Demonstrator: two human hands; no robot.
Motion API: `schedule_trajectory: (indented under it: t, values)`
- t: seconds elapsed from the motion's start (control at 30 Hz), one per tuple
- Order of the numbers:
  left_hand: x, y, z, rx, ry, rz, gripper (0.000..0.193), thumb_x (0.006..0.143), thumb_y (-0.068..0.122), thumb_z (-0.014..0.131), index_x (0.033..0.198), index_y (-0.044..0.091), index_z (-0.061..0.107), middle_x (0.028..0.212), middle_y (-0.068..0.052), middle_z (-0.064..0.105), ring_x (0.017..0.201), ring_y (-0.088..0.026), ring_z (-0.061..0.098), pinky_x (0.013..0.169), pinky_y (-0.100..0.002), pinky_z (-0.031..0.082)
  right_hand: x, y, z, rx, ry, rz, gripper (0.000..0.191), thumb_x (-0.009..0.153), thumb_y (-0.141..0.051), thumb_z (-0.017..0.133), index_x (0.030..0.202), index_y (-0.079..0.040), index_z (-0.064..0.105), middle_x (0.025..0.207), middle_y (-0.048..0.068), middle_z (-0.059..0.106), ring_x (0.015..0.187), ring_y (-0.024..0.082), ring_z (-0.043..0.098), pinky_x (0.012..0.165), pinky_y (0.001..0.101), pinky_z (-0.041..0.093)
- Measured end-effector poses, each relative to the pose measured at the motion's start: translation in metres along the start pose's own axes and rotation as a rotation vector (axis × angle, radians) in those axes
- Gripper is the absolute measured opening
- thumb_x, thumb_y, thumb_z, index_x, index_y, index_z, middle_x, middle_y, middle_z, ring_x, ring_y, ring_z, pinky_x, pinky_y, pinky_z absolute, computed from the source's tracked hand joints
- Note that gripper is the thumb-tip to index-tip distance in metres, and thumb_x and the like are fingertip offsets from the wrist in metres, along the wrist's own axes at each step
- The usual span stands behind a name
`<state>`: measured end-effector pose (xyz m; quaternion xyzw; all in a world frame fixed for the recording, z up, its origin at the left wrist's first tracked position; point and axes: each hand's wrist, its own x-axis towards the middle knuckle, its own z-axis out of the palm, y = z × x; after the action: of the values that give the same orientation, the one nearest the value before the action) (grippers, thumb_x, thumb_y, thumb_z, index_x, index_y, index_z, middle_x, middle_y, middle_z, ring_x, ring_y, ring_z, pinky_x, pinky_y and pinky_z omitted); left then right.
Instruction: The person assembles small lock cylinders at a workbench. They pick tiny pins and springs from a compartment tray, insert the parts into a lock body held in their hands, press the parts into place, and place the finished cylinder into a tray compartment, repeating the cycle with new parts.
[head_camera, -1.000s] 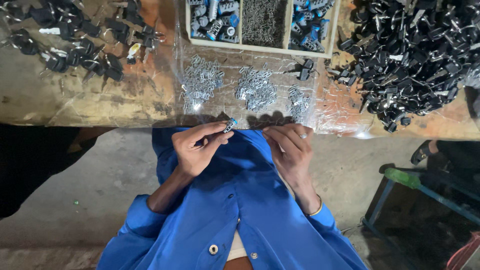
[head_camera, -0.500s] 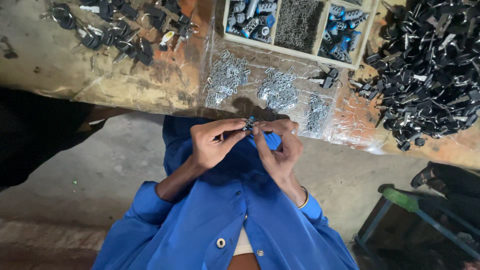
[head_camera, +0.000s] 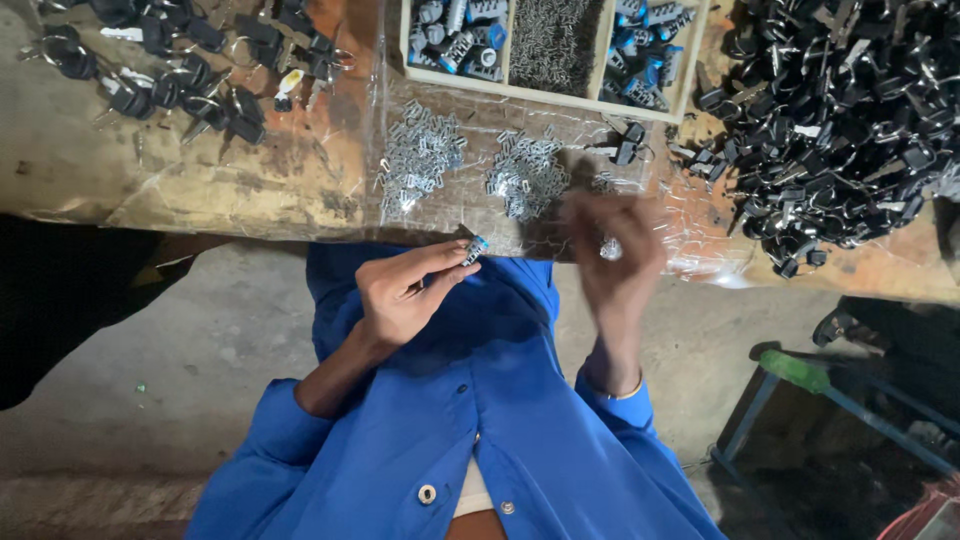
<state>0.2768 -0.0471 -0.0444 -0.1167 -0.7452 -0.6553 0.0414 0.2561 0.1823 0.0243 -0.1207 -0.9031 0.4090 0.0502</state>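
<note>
The left hand (head_camera: 405, 295) is raised in front of the blue shirt (head_camera: 480, 420), just below the edge of the workbench (head_camera: 200, 190), and it pinches a small blue-and-silver lock cylinder (head_camera: 476, 249) between thumb and fingertips; the piece pokes out past the fingertips toward the bench, its metal end uppermost. The right hand (head_camera: 612, 262) is off to the side, well clear of the cylinder and lifted over the bench edge, but it is smeared with motion and I cannot tell whether its fingers are together or apart; there may be a small silvery bit at its fingertips, though the blur makes that uncertain. On the clear plastic sheet directly above both hands lie two loose heaps of small silver metal clips (head_camera: 420, 155), and beyond them sits a wooden tray (head_camera: 545, 92) divided into compartments, with more blue cylinders at either end and fine metal pieces in the middle. A large pile of black keys (head_camera: 850, 120) covers the bench at the right, and a smaller scatter of keys on rings (head_camera: 180, 70) lies at the left.
</note>
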Motion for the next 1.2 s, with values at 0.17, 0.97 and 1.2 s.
schedule_trajectory:
  t: [0.17, 0.97, 1.2]
  values:
    - [-0.002, 0.0, 0.002, -0.038, -0.006, -0.005, 0.023, 0.086, -0.007, 0.083, 0.107, -0.006, 0.073, 0.112, -0.018, 0.076, 0.1, -0.024, 0.079, 0.086, -0.032, 0.065, 0.039, 0.019, -0.019, -0.486, 0.183, -0.238, 0.029, 0.095, -0.015, 0.086, 0.122, -0.012, 0.079, 0.1, 0.005, 0.061, 0.1, 0.025, 0.056, 0.096, 0.043, 0.035]
    - [-0.007, -0.009, -0.002, -0.128, 0.003, -0.173, 0.022, 0.087, -0.001, 0.085, 0.107, -0.001, 0.075, 0.111, -0.013, 0.078, 0.084, -0.008, 0.073, 0.063, -0.02, 0.053, -0.021, 0.006, 0.003, -0.345, -0.086, -0.554, 0.039, 0.079, -0.033, 0.094, 0.11, -0.016, 0.078, 0.131, 0.008, 0.061, 0.125, 0.033, 0.05, 0.106, 0.0489, 0.033]
    - [-0.008, -0.008, -0.003, -0.08, 0.009, -0.16, 0.023, 0.086, 0.0, 0.087, 0.106, 0.0, 0.076, 0.11, -0.012, 0.079, 0.081, -0.008, 0.073, 0.057, -0.019, 0.048, -0.029, 0.018, 0.004, -0.336, -0.045, -0.644, 0.029, 0.083, -0.022, 0.091, 0.11, -0.022, 0.078, 0.133, 0.003, 0.062, 0.128, 0.03, 0.05, 0.107, 0.0484, 0.034]
